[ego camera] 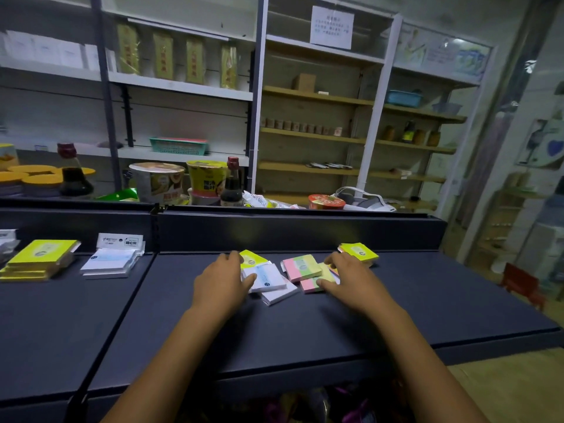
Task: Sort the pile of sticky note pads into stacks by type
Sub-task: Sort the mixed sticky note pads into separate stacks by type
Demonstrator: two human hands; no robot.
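Note:
A small pile of sticky note pads lies on the dark shelf top (305,325). My left hand (221,279) rests on its left side, thumb touching a white pad (268,277), with a yellow pad (251,257) just behind the fingers. My right hand (348,277) lies on the pile's right side, over a pink-and-green striped pad (309,285). Another pink, green and yellow pad (302,267) sits between the hands. A yellow pad stack (360,253) stands behind my right hand. Far left are a yellow stack (38,259) and a white stack (110,261).
A raised dark back panel (299,230) runs behind the pads. Beyond it stand soy sauce bottles (232,184), noodle cups (157,180) and shelving with goods. A seam (128,303) divides the shelf top into two sections. A red stool (523,283) stands on the floor at right.

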